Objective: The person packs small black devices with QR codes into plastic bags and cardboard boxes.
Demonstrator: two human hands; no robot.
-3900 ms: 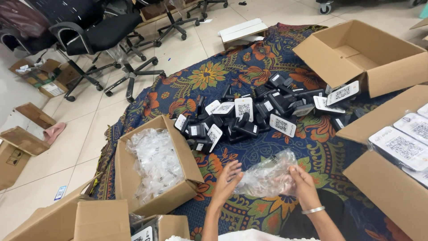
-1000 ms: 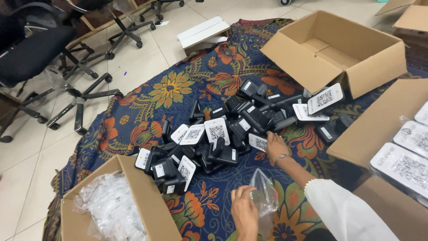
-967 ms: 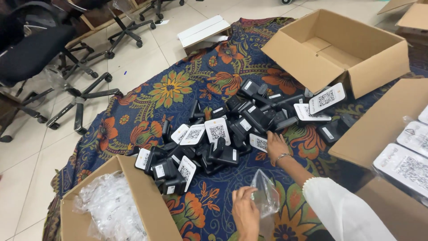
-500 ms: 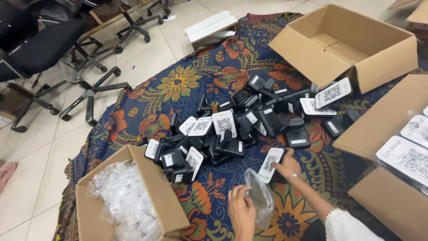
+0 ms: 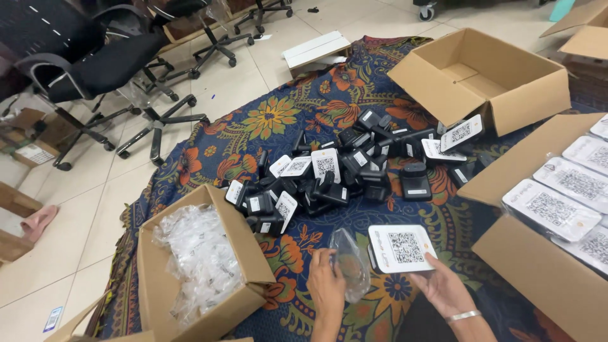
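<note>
The right hand (image 5: 443, 288) grips the rigid white-faced device (image 5: 401, 248) by its near edge; the left hand (image 5: 326, 285) pinches the flimsy, slippery clear plastic bag (image 5: 349, 263) at its mouth

Pale tiled floor (image 5: 95, 209) — perhaps office chairs (image 5: 107, 63).
</note>
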